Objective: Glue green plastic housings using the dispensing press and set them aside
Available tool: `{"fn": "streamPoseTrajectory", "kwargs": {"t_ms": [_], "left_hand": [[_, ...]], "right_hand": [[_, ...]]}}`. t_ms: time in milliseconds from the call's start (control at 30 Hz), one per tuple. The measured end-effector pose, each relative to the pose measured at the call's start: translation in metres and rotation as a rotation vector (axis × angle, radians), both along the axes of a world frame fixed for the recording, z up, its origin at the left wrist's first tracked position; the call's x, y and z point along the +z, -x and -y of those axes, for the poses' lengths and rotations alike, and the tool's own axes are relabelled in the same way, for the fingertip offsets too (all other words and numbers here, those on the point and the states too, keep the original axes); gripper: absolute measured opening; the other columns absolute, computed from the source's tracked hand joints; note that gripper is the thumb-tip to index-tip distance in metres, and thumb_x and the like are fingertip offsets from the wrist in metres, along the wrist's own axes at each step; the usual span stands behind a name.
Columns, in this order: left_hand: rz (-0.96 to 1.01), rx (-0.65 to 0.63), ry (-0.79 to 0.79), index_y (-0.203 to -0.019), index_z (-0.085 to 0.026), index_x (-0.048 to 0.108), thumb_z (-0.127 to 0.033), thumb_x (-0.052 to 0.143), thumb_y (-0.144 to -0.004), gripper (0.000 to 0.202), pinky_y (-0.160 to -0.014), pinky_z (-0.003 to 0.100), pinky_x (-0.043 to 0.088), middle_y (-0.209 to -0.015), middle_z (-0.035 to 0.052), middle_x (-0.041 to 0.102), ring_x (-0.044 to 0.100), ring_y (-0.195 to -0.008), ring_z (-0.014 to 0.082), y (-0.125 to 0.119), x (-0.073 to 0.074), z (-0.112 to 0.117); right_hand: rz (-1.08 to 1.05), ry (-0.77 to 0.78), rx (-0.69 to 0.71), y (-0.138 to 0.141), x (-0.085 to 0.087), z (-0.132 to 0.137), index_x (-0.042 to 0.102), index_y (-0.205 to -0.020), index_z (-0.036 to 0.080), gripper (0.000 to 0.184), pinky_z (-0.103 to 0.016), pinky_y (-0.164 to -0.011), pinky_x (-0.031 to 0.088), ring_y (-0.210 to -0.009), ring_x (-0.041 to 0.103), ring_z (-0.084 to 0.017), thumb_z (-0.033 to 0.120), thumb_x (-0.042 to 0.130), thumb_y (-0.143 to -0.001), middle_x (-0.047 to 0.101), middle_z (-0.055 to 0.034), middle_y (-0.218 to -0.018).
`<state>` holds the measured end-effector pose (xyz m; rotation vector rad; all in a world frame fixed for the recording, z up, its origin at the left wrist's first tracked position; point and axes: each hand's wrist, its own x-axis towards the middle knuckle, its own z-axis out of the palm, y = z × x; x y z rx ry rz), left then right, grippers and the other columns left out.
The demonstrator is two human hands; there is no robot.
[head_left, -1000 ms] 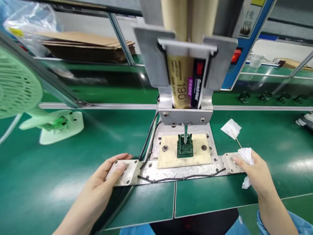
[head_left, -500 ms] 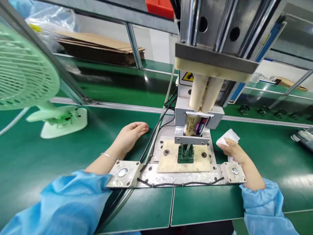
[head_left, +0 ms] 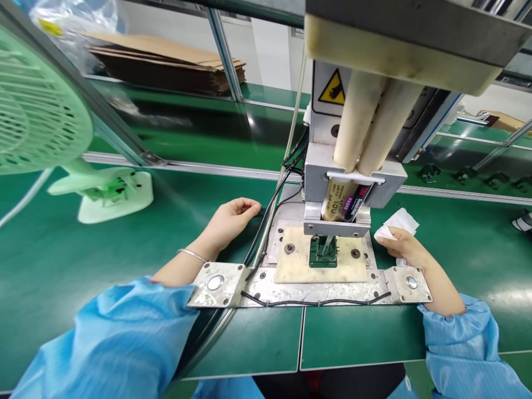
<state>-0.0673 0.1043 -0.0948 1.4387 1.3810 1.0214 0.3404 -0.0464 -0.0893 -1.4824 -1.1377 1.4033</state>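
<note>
In the head view, the tissue (head_left: 405, 221) is clasped by the right hand (head_left: 405, 246) above the desk (head_left: 357, 338); the left hand (head_left: 233, 221) is held well apart, fingers curled beside the cables (head_left: 262, 230), and whether anything is pinched cannot be told. A button (head_left: 215, 282) could be pressed by accident if a forearm were lowered; the part (head_left: 323, 260) on the plate (head_left: 349, 271) could be shifted if bumped. The cartridge (head_left: 336, 200) is seated in the holder (head_left: 318, 166), its contents hidden
</note>
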Motion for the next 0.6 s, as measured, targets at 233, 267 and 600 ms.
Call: {"fn": "streamPoseTrajectory", "kwargs": {"t_ms": [233, 267, 600], "left_hand": [[-0.029, -0.006, -0.011, -0.08, -0.017, 0.067, -0.071, 0.077, -0.053, 0.061, -0.076, 0.032, 0.049, -0.079, 0.0042, 0.068, 0.061, -0.077, 0.0209, -0.0011, 0.0011, 0.0013], [-0.03, -0.004, -0.011, -0.08, -0.018, 0.067, -0.071, 0.077, -0.052, 0.061, -0.076, 0.031, 0.049, -0.079, 0.004, 0.068, 0.061, -0.077, 0.0205, -0.0016, 0.0018, 0.0016], [-0.048, -0.008, -0.01, -0.079, -0.018, 0.067, -0.071, 0.077, -0.052, 0.06, -0.076, 0.031, 0.049, -0.079, 0.0042, 0.068, 0.061, -0.077, 0.0208, -0.0029, 0.0051, 0.0035]], "right_hand": [[0.014, -0.03, -0.033, -0.001, -0.0057, 0.001, 0.043, -0.072, 0.02, 0.059, -0.024, -0.042, 0.007, -0.047, 0.017, -0.006, 0.061, 0.086, -0.064, 0.025, 0.0084, -0.059], [0.015, -0.032, -0.033, -0.0012, -0.0062, 0.0011, 0.044, -0.072, 0.02, 0.058, -0.024, -0.043, 0.007, -0.047, 0.017, -0.006, 0.06, 0.086, -0.065, 0.025, 0.0084, -0.059], [0.014, -0.018, -0.023, -0.0013, -0.0057, -0.0002, 0.044, -0.073, 0.019, 0.059, -0.024, -0.042, 0.007, -0.046, 0.017, -0.006, 0.061, 0.086, -0.064, 0.025, 0.0093, -0.057]]}}
